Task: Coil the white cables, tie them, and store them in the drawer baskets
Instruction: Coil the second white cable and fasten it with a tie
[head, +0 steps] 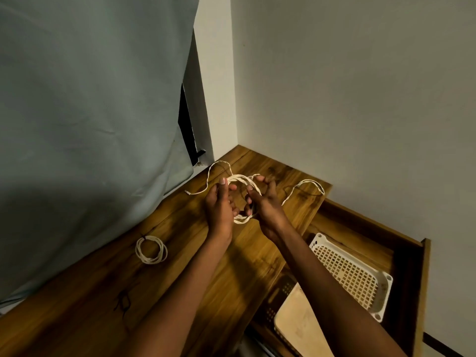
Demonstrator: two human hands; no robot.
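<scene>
Over the worktop (231, 266) my left hand (220, 202) and right hand (265, 204) grip a half-coiled white cable (243, 179). A tied coil (151, 249) lies left

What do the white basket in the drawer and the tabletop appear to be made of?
White basket: looks like moulded plastic, matte, given its regular square grid holes and rounded rim. Tabletop: wood or wood-look laminate, with brown grain streaks and a slight sheen; which one is unclear.

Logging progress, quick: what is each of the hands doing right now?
Left hand: grips the white cable.
Right hand: grips the same cable.
</scene>
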